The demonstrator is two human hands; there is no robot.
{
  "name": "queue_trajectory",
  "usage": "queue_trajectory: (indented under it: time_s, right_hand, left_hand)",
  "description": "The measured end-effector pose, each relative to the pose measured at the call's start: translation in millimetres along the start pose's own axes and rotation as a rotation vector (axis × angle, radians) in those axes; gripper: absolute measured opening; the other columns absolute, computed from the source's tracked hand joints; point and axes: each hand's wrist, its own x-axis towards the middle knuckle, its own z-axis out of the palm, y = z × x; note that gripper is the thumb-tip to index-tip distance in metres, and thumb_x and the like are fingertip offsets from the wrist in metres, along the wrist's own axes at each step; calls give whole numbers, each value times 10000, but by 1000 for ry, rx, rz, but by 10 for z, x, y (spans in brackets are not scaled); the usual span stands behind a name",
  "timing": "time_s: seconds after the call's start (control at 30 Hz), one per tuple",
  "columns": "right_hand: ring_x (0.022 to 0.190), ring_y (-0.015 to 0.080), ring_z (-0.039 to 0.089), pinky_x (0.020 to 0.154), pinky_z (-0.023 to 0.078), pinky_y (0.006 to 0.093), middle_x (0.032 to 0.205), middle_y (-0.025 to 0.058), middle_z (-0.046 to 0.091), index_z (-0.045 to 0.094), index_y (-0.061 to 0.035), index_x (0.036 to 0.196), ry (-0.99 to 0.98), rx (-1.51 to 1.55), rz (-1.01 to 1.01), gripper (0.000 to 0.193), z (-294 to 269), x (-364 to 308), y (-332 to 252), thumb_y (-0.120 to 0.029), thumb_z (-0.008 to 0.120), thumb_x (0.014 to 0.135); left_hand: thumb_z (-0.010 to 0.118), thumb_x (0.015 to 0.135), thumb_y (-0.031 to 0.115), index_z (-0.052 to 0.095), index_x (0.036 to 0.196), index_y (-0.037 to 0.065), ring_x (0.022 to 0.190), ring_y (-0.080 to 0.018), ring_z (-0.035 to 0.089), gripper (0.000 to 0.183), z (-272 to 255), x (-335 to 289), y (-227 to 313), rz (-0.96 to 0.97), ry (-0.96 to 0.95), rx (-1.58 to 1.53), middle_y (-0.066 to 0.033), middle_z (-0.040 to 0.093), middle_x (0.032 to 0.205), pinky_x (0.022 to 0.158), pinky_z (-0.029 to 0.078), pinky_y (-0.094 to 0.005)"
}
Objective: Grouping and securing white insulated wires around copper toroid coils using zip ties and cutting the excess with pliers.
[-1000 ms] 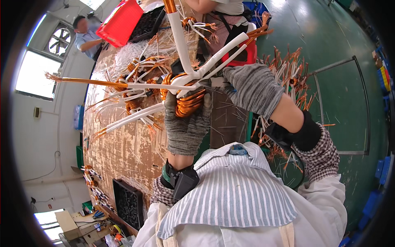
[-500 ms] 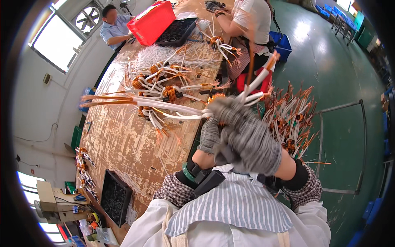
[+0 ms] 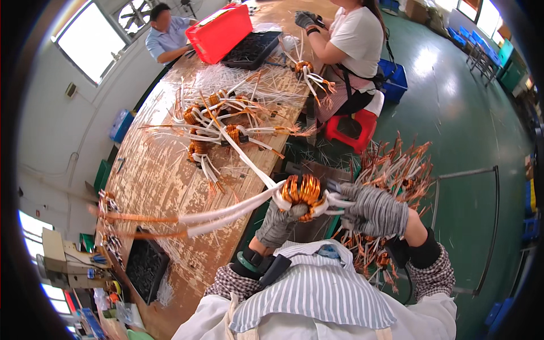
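A toroidal coil of copper wire [image 3: 304,192] with white-sleeved leads is in front of my chest, off the table's near edge. My gloved left hand [image 3: 277,225] is closed on its left lower side, thumb against the winding. Long white leads [image 3: 235,208] with bare copper ends stretch leftward from it over the table. My gloved right hand [image 3: 377,211] has its fingers closed around the short white leads [image 3: 335,203] at the coil's right side. Something small and dark shows by the right fingertips; I cannot make it out. Both gloves are grey knit.
Several similar coils [image 3: 232,133] lie on the worn wooden table [image 3: 170,198]. A pile of coils with frayed copper ends [image 3: 396,170] stands low at right, near a metal frame [image 3: 492,226]. Black trays [image 3: 148,266], a red bin [image 3: 221,34], a red stool [image 3: 354,127] and two co-workers are around.
My hands were close together over the coil, mostly hiding it. They have come lower and apart, the right hand shifting right, so the winding now shows. The leads have swung lower.
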Motion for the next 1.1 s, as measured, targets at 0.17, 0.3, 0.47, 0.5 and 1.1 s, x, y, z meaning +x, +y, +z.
queue_trajectory:
  time_s: [0.17,0.3,0.47,0.5,1.1]
  right_hand:
    - [811,355,553,730,463,349,940,195,544,631,-5,779,-59,73,-62,207,92,82,30,-196,631,700]
    - [745,315,570,654,474,346,912,180,552,623,-18,867,-124,-106,-84,280,113,186,-108,-249,619,709]
    - [735,326,570,647,471,352,862,164,563,605,3,857,-32,-101,89,309,301,330,-120,-241,665,678]
    - [729,330,570,645,470,351,851,167,562,604,3,854,-25,-148,25,309,306,415,-140,-238,673,672]
    - [865,276,590,801,476,434,932,177,594,432,-109,671,1172,1428,152,297,673,1099,2,-323,498,864]
  left_hand:
    - [786,619,208,430,1172,40,969,-149,545,678,-47,-164,91,-28,145,1,-44,558,1063,870,438,-286]
    - [810,584,231,388,1210,32,996,-151,530,780,-318,-290,234,17,73,403,-47,542,1100,890,425,-298]
    - [691,643,520,332,1258,19,1123,-257,456,870,-169,-190,531,219,55,-216,-174,446,1222,922,411,-380]
    - [610,664,606,350,1252,26,1118,-309,453,866,-174,-149,560,331,189,-108,-214,441,1207,926,407,-416]
    - [449,883,412,537,821,69,657,-98,493,360,-2262,1022,1587,310,448,143,-13,544,701,681,430,-275]
